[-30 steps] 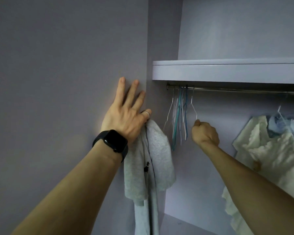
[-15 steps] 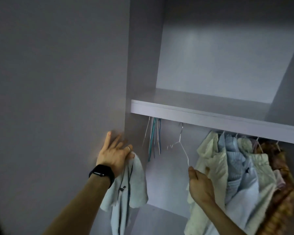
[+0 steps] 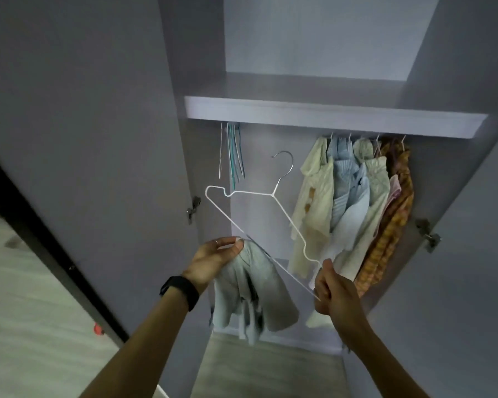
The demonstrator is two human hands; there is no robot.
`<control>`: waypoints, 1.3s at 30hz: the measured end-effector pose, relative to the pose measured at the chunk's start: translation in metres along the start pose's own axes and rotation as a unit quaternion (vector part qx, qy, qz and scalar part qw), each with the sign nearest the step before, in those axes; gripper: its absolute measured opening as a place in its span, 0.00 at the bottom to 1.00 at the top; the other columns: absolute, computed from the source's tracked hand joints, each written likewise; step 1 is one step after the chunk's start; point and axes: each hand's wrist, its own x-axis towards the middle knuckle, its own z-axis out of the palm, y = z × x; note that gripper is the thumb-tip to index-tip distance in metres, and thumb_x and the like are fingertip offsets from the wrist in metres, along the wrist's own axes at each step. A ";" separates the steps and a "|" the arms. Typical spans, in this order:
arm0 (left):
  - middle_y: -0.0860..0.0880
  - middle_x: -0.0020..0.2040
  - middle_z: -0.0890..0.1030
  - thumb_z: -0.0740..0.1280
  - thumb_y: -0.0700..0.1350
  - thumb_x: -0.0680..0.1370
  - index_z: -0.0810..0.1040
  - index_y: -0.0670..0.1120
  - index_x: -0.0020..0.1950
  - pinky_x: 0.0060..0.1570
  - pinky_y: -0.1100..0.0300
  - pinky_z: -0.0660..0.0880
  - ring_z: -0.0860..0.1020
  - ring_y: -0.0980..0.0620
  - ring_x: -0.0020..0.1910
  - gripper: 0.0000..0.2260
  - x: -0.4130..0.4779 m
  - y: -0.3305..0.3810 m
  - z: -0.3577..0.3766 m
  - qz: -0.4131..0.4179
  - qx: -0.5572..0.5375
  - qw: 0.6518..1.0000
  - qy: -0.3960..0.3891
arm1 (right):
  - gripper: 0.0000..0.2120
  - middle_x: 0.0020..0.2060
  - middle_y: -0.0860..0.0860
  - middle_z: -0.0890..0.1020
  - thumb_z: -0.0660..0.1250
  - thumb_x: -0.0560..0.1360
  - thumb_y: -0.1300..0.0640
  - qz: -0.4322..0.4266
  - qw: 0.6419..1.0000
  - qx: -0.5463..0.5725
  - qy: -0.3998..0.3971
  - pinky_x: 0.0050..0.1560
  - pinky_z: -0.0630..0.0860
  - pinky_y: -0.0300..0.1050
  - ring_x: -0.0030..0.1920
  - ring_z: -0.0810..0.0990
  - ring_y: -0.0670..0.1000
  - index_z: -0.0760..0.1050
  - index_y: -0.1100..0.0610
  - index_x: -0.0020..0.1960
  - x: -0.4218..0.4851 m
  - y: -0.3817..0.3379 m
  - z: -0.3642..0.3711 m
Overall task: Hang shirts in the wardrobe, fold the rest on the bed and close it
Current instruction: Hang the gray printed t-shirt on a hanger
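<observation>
Here, I hold a thin white wire hanger before the open lilac wardrobe, about to dress it with a crumpled pale grey-blue shirt.
My right hand is closed round the hanger's lower corner; my left hand pinches the shirt's bunched top at the bottom wire. Risks, as I judge them: the limp cloth may slip from this light pinch, or the hook may snag the cream, blue and checked shirts hanging inside at the right. Bare spare hangers hang at the left.
</observation>
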 end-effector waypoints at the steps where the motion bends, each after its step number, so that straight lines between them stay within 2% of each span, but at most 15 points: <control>1: 0.46 0.56 0.85 0.78 0.60 0.67 0.82 0.46 0.61 0.60 0.52 0.77 0.83 0.47 0.57 0.28 -0.004 -0.009 0.004 -0.014 -0.006 1.000 -0.010 | 0.28 0.22 0.48 0.57 0.54 0.85 0.49 0.008 1.000 0.023 -0.009 0.23 0.57 0.37 0.22 0.55 0.46 0.59 0.50 0.25 -0.010 0.012 -0.002; 3: 0.45 0.57 0.85 0.77 0.58 0.71 0.83 0.46 0.60 0.58 0.54 0.78 0.83 0.47 0.57 0.23 -0.012 -0.022 0.010 -0.030 -0.014 0.999 -0.035 | 0.27 0.23 0.50 0.57 0.54 0.84 0.50 0.028 0.998 0.057 -0.022 0.24 0.55 0.38 0.22 0.54 0.46 0.59 0.51 0.26 -0.025 0.035 -0.006; 6: 0.46 0.51 0.86 0.73 0.51 0.75 0.87 0.48 0.49 0.47 0.62 0.79 0.84 0.49 0.51 0.09 -0.023 -0.035 0.014 -0.035 -0.005 0.999 -0.022 | 0.24 0.22 0.50 0.57 0.55 0.80 0.46 0.049 0.997 0.032 -0.045 0.24 0.56 0.37 0.22 0.55 0.46 0.59 0.52 0.27 -0.037 0.061 -0.013; 11: 0.51 0.43 0.87 0.73 0.46 0.76 0.86 0.49 0.43 0.40 0.69 0.77 0.84 0.56 0.42 0.03 -0.034 -0.047 0.015 -0.061 0.053 0.996 0.039 | 0.21 0.25 0.44 0.71 0.60 0.77 0.40 0.042 0.981 -0.180 -0.067 0.37 0.68 0.37 0.28 0.70 0.42 0.72 0.56 0.36 -0.042 0.086 -0.027; 14: 0.56 0.39 0.86 0.74 0.46 0.76 0.86 0.52 0.41 0.37 0.72 0.76 0.83 0.62 0.38 0.05 -0.037 -0.045 0.010 -0.051 0.071 0.994 0.066 | 0.17 0.32 0.41 0.80 0.66 0.75 0.36 0.049 0.960 -0.264 -0.079 0.43 0.73 0.37 0.37 0.79 0.42 0.76 0.50 0.42 -0.032 0.082 -0.028; 17: 0.55 0.39 0.86 0.75 0.47 0.75 0.86 0.52 0.39 0.43 0.67 0.78 0.84 0.59 0.40 0.06 -0.038 -0.043 0.007 -0.041 0.076 0.992 0.094 | 0.20 0.37 0.47 0.83 0.67 0.75 0.34 0.045 0.938 -0.333 -0.084 0.46 0.74 0.41 0.41 0.81 0.46 0.80 0.51 0.43 -0.017 0.075 -0.023; 20: 0.53 0.40 0.87 0.74 0.49 0.76 0.86 0.52 0.40 0.51 0.59 0.79 0.84 0.53 0.45 0.06 -0.041 -0.042 0.005 -0.028 0.090 0.989 0.113 | 0.25 0.31 0.43 0.80 0.59 0.77 0.31 0.046 0.906 -0.414 -0.073 0.51 0.74 0.49 0.42 0.80 0.48 0.81 0.48 0.36 -0.012 0.073 -0.013; 22: 0.54 0.40 0.86 0.73 0.50 0.77 0.86 0.51 0.41 0.52 0.58 0.79 0.84 0.54 0.45 0.06 -0.044 -0.042 0.004 -0.023 0.125 0.986 0.109 | 0.26 0.25 0.43 0.76 0.61 0.78 0.34 -0.023 0.873 -0.487 -0.020 0.46 0.72 0.46 0.37 0.78 0.49 0.75 0.50 0.30 -0.014 0.075 -0.007; 24: 0.52 0.42 0.86 0.70 0.52 0.79 0.86 0.50 0.45 0.53 0.58 0.79 0.83 0.53 0.47 0.08 -0.045 -0.043 0.004 -0.014 0.187 0.978 0.096 | 0.23 0.25 0.47 0.76 0.65 0.79 0.42 -0.131 0.835 -0.534 0.005 0.40 0.69 0.44 0.33 0.77 0.52 0.72 0.53 0.30 -0.015 0.077 -0.002; 26: 0.51 0.45 0.85 0.68 0.54 0.79 0.85 0.49 0.47 0.54 0.56 0.78 0.82 0.51 0.50 0.10 -0.047 -0.045 0.002 -0.006 0.227 0.969 0.103 | 0.16 0.30 0.53 0.80 0.66 0.80 0.49 -0.138 0.881 -0.451 -0.048 0.39 0.74 0.48 0.34 0.80 0.55 0.73 0.56 0.37 -0.014 0.077 0.003; 28: 0.51 0.48 0.84 0.68 0.55 0.79 0.84 0.50 0.49 0.55 0.57 0.77 0.81 0.51 0.50 0.10 -0.048 -0.045 0.000 -0.001 0.242 0.965 0.105 | 0.07 0.33 0.53 0.82 0.70 0.78 0.53 -0.079 0.930 -0.335 -0.131 0.40 0.78 0.45 0.35 0.82 0.52 0.75 0.53 0.44 -0.012 0.068 0.005; 31: 0.55 0.44 0.83 0.69 0.55 0.79 0.81 0.55 0.45 0.48 0.64 0.74 0.80 0.54 0.47 0.07 -0.051 -0.045 0.004 0.018 0.290 0.953 0.083 | 0.09 0.40 0.52 0.85 0.75 0.75 0.56 0.051 0.949 -0.165 -0.264 0.42 0.79 0.40 0.40 0.85 0.51 0.79 0.52 0.53 -0.012 0.053 0.014; 35: 0.58 0.44 0.81 0.67 0.56 0.80 0.82 0.52 0.49 0.42 0.69 0.71 0.79 0.57 0.45 0.09 -0.057 -0.052 0.019 0.037 0.371 0.928 0.006 | 0.11 0.39 0.59 0.83 0.74 0.74 0.58 0.046 0.967 0.038 -0.246 0.47 0.82 0.51 0.40 0.84 0.58 0.81 0.61 0.54 -0.001 0.028 0.030; 37: 0.59 0.44 0.80 0.65 0.57 0.80 0.82 0.53 0.49 0.41 0.70 0.70 0.78 0.58 0.44 0.10 -0.057 -0.055 0.026 0.040 0.380 0.924 -0.005 | 0.07 0.33 0.55 0.80 0.70 0.78 0.55 0.087 0.965 0.100 -0.227 0.36 0.80 0.47 0.30 0.79 0.53 0.83 0.58 0.51 0.007 0.013 0.037; 39: 0.61 0.43 0.81 0.66 0.58 0.80 0.82 0.55 0.48 0.40 0.74 0.68 0.78 0.62 0.44 0.10 -0.057 -0.055 0.030 0.035 0.348 0.937 -0.010 | 0.13 0.24 0.48 0.72 0.64 0.83 0.53 0.103 0.979 0.069 -0.163 0.23 0.68 0.36 0.21 0.68 0.45 0.83 0.56 0.45 0.014 0.005 0.041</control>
